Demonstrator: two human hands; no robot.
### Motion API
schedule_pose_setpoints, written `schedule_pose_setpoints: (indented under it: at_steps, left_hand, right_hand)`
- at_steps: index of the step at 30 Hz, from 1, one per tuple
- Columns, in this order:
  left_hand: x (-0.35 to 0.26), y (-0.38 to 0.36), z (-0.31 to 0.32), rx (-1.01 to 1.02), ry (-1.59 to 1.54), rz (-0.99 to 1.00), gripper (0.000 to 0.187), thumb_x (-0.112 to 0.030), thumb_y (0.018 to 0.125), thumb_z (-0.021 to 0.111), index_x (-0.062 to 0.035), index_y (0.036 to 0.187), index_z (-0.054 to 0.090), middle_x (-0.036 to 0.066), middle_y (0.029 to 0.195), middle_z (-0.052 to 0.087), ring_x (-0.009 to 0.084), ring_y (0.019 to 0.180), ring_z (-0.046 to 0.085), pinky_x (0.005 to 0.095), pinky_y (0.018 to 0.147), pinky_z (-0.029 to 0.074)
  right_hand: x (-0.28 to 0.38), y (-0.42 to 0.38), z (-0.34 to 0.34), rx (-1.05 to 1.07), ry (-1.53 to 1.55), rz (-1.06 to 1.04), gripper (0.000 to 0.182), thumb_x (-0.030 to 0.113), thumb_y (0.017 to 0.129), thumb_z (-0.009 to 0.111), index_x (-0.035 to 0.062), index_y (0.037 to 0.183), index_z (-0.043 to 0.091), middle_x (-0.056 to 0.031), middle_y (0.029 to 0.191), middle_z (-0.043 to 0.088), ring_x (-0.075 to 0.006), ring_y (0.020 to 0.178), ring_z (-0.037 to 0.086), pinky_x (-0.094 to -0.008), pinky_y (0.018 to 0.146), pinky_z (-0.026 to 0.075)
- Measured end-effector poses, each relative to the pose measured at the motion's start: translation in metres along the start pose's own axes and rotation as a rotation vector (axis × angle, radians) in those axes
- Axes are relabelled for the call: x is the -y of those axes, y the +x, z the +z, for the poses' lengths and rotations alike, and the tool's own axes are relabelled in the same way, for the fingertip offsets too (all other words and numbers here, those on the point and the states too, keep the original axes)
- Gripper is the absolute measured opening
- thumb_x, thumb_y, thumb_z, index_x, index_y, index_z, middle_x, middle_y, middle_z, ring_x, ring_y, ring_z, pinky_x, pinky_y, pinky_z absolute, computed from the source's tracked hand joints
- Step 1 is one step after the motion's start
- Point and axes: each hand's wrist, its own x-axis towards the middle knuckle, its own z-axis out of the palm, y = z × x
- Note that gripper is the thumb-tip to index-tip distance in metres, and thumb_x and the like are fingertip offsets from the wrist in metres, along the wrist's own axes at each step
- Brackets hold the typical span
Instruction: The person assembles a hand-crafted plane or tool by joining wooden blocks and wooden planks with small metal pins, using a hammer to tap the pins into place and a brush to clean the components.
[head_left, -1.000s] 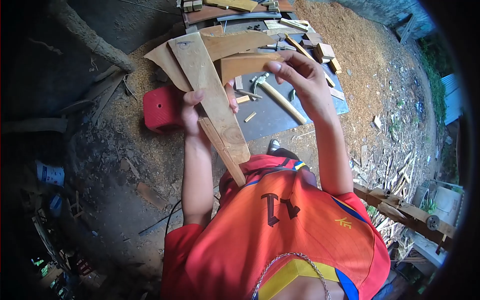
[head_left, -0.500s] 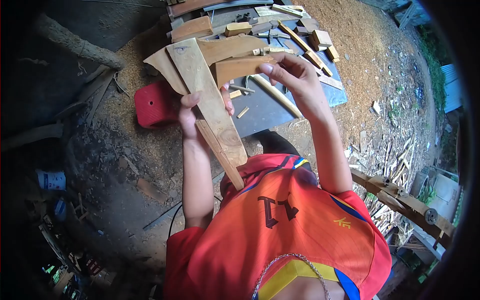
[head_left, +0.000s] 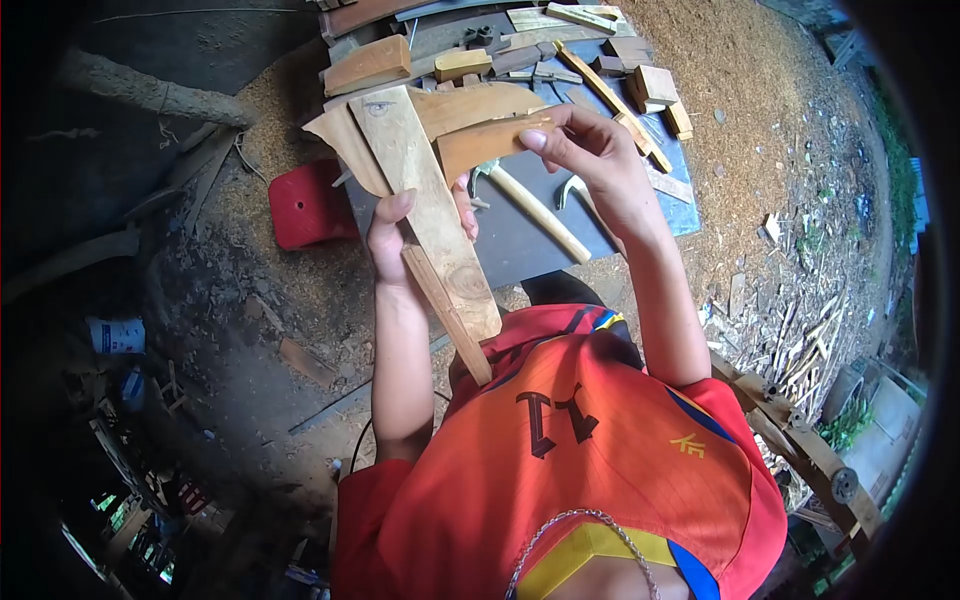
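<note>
My left hand (head_left: 393, 240) is wrapped round a long pale board (head_left: 425, 180), its thumb on the left edge and fingertips showing at the right edge. The board slants from the table toward my shirt, with curved wooden pieces behind its upper part and a narrow strip (head_left: 447, 315) along its lower left. My right hand (head_left: 590, 160) pinches the right end of a smaller orange-brown wooden piece (head_left: 490, 142) between thumb and fingers. The left end of that piece meets the board's right edge. Below it, a hammer (head_left: 535, 210) lies on the table.
The grey table (head_left: 515, 262) holds wooden blocks (head_left: 652, 88), strips, a yellowish block (head_left: 462, 65) and a second hammer-like tool (head_left: 572, 190). A red stool (head_left: 302, 207) stands left of it. Wood shavings and scraps cover the ground. A white bucket (head_left: 117, 335) is at far left.
The view has shifted slightly. The hammer and second tool on the table are now more visible, and the small loose sticks near them are mostly out of sight. Both hands keep their holds.
</note>
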Motion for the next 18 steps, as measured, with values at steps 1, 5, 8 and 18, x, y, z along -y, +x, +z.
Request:
schedule_pose_setpoints:
  at_steps: [1,5,8,18]
  left_hand:
    - [0.006,0.005,0.001,-0.01,-0.006,-0.017,0.084,-0.046,0.083,0.072,-0.0006,0.145,0.038,0.019,0.11,0.053,0.0259,0.077,0.062,0.0381,0.069,0.055]
    - [0.02,0.015,0.009,-0.037,-0.033,-0.024,0.081,-0.047,0.079,0.074,0.0063,0.134,0.049,0.023,0.107,0.062,0.0277,0.076,0.066,0.0404,0.072,0.057]
    - [0.021,0.021,0.02,0.008,-0.036,-0.007,0.086,-0.047,0.082,0.073,-0.0011,0.146,0.036,0.018,0.108,0.053,0.0256,0.078,0.061,0.0382,0.069,0.055]
    - [0.023,0.029,0.036,0.016,-0.006,-0.013,0.083,-0.052,0.076,0.075,0.01,0.125,0.051,0.02,0.088,0.063,0.0265,0.076,0.065,0.0364,0.071,0.053]
  right_hand:
    - [0.0,0.003,-0.006,0.005,0.023,-0.026,0.034,0.037,0.09,0.084,0.0049,0.097,0.075,0.0024,0.083,0.063,-0.0058,0.078,0.053,-0.0239,0.071,0.041]
    - [0.002,0.009,-0.025,-0.012,-0.013,-0.005,0.032,0.036,0.09,0.084,0.0057,0.092,0.073,0.0037,0.081,0.062,-0.0059,0.077,0.053,-0.0238,0.07,0.041]
    - [0.008,0.005,-0.028,-0.038,0.019,-0.045,0.032,0.036,0.09,0.084,0.0069,0.087,0.069,0.005,0.078,0.059,-0.0053,0.075,0.051,-0.0233,0.07,0.04]
    - [0.026,0.002,-0.034,-0.066,0.035,-0.062,0.03,0.033,0.09,0.085,0.009,0.086,0.068,0.0041,0.084,0.063,-0.0043,0.078,0.053,-0.0224,0.074,0.042]
